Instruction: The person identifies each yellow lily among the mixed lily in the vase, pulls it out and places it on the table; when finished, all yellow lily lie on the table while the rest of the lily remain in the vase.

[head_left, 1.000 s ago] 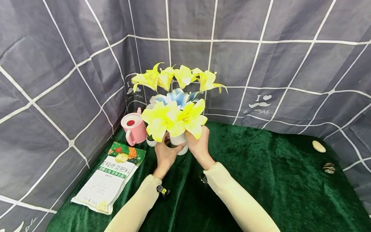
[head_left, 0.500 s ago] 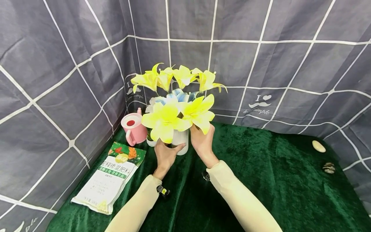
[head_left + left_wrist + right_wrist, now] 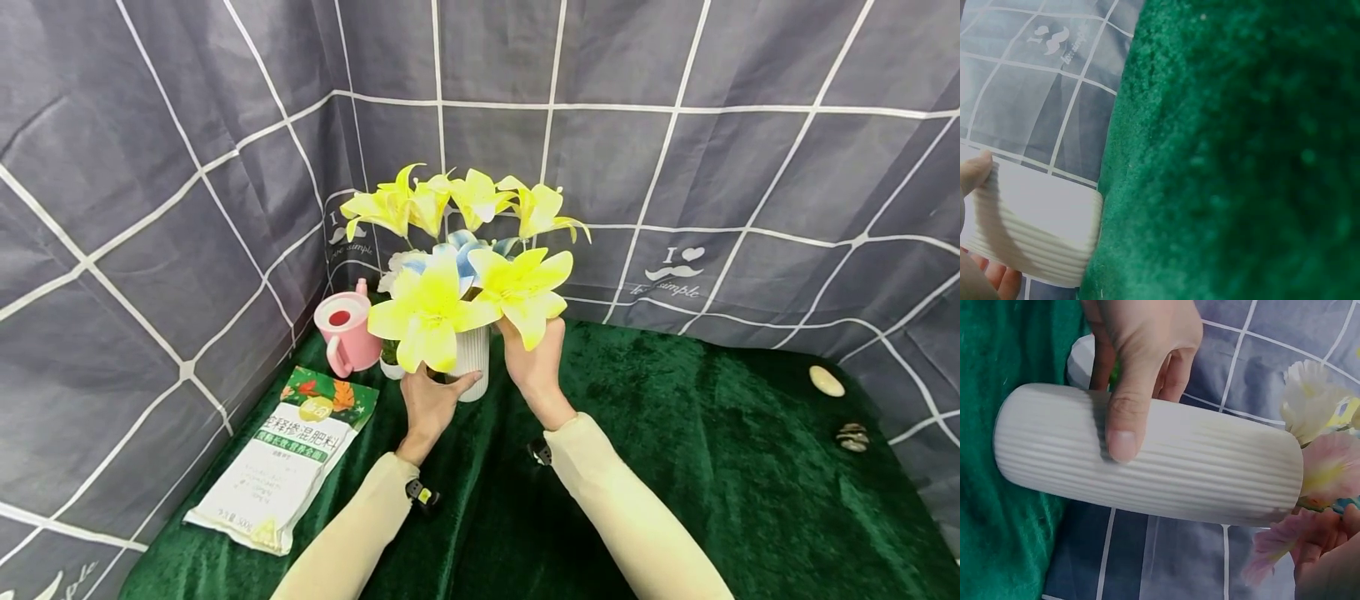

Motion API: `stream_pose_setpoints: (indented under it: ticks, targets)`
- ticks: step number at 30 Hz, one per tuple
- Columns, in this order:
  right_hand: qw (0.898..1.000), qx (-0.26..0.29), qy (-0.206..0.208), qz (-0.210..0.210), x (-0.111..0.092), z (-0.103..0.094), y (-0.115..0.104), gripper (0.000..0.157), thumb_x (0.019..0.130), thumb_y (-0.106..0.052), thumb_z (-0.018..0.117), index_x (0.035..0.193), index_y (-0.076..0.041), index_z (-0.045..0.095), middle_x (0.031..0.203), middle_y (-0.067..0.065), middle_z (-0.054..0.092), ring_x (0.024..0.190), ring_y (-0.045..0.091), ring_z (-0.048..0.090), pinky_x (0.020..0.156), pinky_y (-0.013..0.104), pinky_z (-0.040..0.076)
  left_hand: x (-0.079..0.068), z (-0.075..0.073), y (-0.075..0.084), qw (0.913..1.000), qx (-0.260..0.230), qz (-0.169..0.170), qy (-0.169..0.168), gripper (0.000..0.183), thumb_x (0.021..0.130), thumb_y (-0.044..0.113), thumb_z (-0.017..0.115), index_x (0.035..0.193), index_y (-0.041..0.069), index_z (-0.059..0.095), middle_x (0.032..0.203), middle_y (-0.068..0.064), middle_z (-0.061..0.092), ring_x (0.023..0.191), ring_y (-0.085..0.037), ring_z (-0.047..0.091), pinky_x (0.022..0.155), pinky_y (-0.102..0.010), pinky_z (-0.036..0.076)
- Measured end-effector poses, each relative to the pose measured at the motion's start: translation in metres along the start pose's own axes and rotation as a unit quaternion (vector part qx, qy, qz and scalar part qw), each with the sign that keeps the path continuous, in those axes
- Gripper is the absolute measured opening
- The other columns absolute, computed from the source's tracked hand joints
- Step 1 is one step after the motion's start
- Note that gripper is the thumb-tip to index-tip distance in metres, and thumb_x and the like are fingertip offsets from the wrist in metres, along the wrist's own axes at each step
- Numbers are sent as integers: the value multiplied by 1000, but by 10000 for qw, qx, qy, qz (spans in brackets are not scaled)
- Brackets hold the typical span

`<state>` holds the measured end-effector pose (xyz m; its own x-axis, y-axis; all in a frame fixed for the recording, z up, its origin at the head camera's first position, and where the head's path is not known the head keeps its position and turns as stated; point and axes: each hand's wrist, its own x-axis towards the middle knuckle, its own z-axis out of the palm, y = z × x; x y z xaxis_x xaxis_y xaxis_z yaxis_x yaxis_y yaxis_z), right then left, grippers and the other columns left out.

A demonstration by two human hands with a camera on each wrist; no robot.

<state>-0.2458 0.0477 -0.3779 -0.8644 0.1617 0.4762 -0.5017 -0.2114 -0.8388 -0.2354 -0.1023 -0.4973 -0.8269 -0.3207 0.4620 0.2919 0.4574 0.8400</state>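
Note:
My left hand [image 3: 430,406] grips a white ribbed vase [image 3: 472,367], thumb across its front; the right wrist view shows the vase [image 3: 1154,456] standing on the cloth. Yellow lilies, blue blooms [image 3: 463,254] and pale flowers fill it. Beside the vase's mouth, my right hand [image 3: 536,362] has curled fingers under the front right yellow lily [image 3: 522,287], pinching its stem, which is mostly hidden. Another yellow lily [image 3: 433,312] hangs over the vase's rim and my left fingers. Pink petals [image 3: 1282,544] show next to my right fingers in the right wrist view.
A pink watering can [image 3: 352,333] and a small white pot [image 3: 391,365] stand left of the vase. Nearer lies a white and green fertilizer bag [image 3: 288,458]. Two stones, one cream [image 3: 827,381] and one striped [image 3: 852,437], lie far right on green velvet. Grey checked curtains rise behind.
My right hand has moved right, and the front right lily has shifted with it, apart from the front left one. The left hand stays on the vase.

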Motion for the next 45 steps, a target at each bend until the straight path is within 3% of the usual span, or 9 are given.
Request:
stream_pose_setpoints:
  ticks: [5, 8, 10, 12, 17, 19, 24, 34, 45]
  targets:
    - [9966, -689, 165, -419, 2, 2, 0, 10, 90, -14, 76, 98, -8, 72, 75, -17, 67, 67, 1, 65, 68, 17, 57, -1, -1, -1, 9998, -195, 10, -18, 83, 65, 31, 96, 135, 19, 54, 129, -6, 65, 122, -26, 63, 105, -50, 53]
    - [9956, 835, 88, -420, 4, 4, -1, 8, 92, -12, 74, 100, -12, 74, 84, -12, 72, 79, 3, 68, 75, 19, 59, 0, -1, -1, 9999, -96, 8, -50, 80, 66, 34, 96, 134, 19, 55, 124, -5, 67, 117, -25, 65, 101, -49, 54]
    - [9714, 2351, 58, -332, 4, 4, -2, 11, 93, -7, 71, 102, -11, 74, 93, -5, 74, 87, 8, 70, 81, 25, 61, 1, -1, -1, 10000, -9, -8, -78, 78, 66, 36, 96, 131, 18, 56, 119, -5, 68, 112, -25, 66, 98, -48, 55]
    - [9484, 3146, 114, -382, 5, 5, -3, 24, 91, 4, 69, 109, -10, 75, 103, 0, 75, 99, 12, 70, 89, 30, 61, 2, -1, -1, 9999, 108, -20, -119, 77, 66, 38, 95, 130, 18, 57, 116, -4, 69, 109, -25, 66, 96, -47, 56]
    - [9772, 1907, 270, -896, 7, 3, -10, 45, 82, 20, 67, 113, -12, 73, 104, -2, 75, 101, 12, 71, 93, 32, 61, 3, -1, -2, 9996, 273, 3, -122, 78, 64, 38, 96, 128, 16, 59, 118, -5, 71, 110, -24, 68, 96, -46, 57]
    - [9871, 1197, 379, -994, 7, 1, -14, 40, 83, 14, 72, 114, -11, 72, 103, -5, 75, 100, 12, 71, 93, 31, 60, 3, -1, -1, 9994, 316, 22, -122, 78, 64, 38, 96, 128, 16, 59, 118, -5, 71, 109, -24, 68, 96, -46, 57]
    - [9924, -166, 622, -1048, 6, -6, -20, 34, 85, -4, 79, 117, -6, 69, 99, -10, 72, 96, 12, 70, 92, 29, 60, 3, -2, -1, 9997, 218, -6, -111, 81, 63, 39, 96, 131, 18, 57, 122, -3, 69, 112, -24, 66, 99, -46, 56]
    - [9893, 762, 894, -862, 7, -17, -37, 27, 87, -4, 77, 112, -4, 68, 92, 2, 75, 77, 16, 73, 81, 32, 63, 0, -1, 0, 9998, 147, 104, -80, 90, 63, 37, 97, 138, 17, 52, 132, -4, 66, 121, -25, 64, 107, -48, 53]
    - [9702, 1261, 1277, -1631, 11, -48, -65, 9, 86, 5, 74, 93, 10, 74, 84, 9, 78, 70, 17, 73, 71, 31, 62, 0, -2, 0, 9999, -64, -128, -87, 91, 63, 34, 97, 139, 18, 50, 134, -3, 64, 124, -24, 62, 110, -47, 51]
